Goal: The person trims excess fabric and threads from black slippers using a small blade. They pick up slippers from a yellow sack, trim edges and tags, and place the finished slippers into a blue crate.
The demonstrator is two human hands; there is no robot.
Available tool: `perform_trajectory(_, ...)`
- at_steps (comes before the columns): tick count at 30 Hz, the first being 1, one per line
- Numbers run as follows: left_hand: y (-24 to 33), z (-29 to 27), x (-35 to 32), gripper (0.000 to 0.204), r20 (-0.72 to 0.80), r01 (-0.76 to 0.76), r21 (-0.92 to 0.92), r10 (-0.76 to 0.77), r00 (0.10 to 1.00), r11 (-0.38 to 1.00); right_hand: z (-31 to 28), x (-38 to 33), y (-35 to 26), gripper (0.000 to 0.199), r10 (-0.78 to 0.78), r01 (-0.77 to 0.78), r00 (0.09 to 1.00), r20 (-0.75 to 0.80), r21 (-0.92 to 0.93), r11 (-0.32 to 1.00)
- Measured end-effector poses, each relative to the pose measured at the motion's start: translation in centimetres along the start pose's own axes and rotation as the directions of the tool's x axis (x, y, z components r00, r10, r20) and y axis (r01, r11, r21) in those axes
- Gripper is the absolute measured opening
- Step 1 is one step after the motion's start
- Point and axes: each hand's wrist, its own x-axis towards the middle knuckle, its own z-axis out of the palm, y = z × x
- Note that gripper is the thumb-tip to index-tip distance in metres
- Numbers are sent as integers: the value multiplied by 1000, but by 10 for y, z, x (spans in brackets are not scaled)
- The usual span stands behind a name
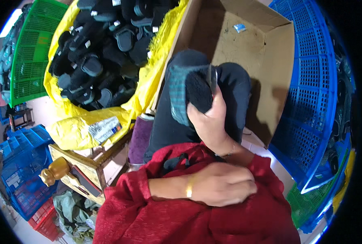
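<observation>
My right hand (213,122) is closed around a fuzzy black slipper (199,91), held up above my knees. A teal, dark-striped piece (177,95) lies along the slipper's left side; whether it is part of the slipper or a wrapping I cannot tell. A thin shiny edge shows by the fingertips at the upper right. My left hand (225,185), with a gold band at the wrist, crosses my lap to the right in front of the red garment (160,219). Its fingers are curled in, and what they hold, if anything, is hidden.
A yellow sack (77,132) full of black slippers (93,65) stands ahead on the left. An open cardboard box (276,69) beyond my knees contains a small blue-white packet (239,28). Blue crates (307,93) rise at right; a wooden stool (95,171) stands at left.
</observation>
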Motion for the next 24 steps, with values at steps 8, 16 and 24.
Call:
perform_trajectory(8,-26,-53,-15,52,-620,665,440,-332,711,604,-56,-14,-13,45,202,-232,955,219,121,965)
perform_trajectory(16,-31,-52,-16,39,-548,603,585,-284,787,542,-101,-15,-39,38,237,-66,907,348,-439,896)
perform_trajectory(24,-55,-71,3,32,-359,384,686,-171,917,618,-82,-36,-12,22,162,-124,981,105,-300,946)
